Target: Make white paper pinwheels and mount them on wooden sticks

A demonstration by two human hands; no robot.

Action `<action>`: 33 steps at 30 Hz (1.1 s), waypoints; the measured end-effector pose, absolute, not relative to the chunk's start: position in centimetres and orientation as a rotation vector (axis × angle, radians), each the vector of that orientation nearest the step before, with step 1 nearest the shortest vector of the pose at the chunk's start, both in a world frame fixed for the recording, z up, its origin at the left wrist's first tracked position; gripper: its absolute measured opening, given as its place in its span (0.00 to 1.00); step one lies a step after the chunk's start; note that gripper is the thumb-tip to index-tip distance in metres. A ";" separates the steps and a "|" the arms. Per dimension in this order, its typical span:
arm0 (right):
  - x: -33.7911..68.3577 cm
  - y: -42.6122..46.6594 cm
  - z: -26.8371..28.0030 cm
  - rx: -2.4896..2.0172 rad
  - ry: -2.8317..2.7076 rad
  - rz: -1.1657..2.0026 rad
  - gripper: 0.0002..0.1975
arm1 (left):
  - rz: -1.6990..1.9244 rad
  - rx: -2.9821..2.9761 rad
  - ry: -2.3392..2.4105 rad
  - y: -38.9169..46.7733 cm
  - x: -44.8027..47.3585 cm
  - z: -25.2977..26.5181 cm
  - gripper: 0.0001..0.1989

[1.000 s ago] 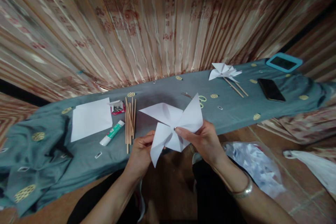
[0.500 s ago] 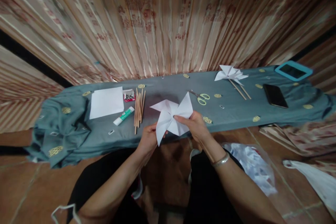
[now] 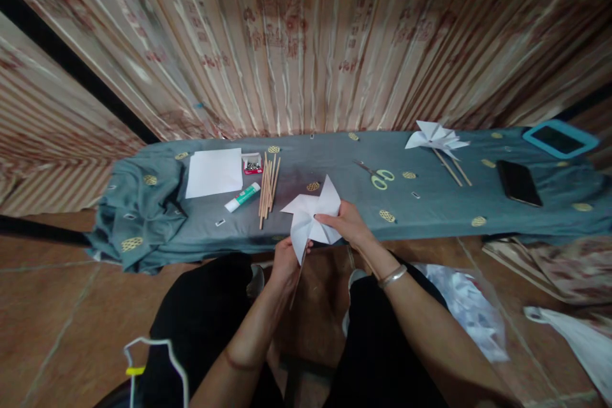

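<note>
Head view: both hands grasp a white paper pinwheel (image 3: 313, 217) just above the near edge of a grey-clothed table (image 3: 430, 204), left hand (image 3: 285, 262) gripping below, right hand (image 3: 349, 224) pinching its centre; sticks (image 3: 268, 183) and scissors (image 3: 377, 175) lie nearby.

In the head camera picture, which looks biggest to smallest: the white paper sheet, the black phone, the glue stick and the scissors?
1. White paper sheet, plainly the biggest.
2. Black phone.
3. Scissors and glue stick look about the same length, so I won't rank them.
All lie on the grey cloth, about equally far from the camera, though the wide lens may stretch things near the edges.
</note>
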State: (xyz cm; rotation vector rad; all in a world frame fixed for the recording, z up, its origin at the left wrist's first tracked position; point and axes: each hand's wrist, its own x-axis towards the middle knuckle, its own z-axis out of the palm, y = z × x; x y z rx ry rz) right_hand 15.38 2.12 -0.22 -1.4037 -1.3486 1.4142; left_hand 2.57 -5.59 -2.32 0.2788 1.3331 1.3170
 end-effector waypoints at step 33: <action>14.9 4.2 0.6 -1.859 -2.245 0.906 0.20 | 1.210 -0.082 1.042 -6.8 4.4 -4.5 0.11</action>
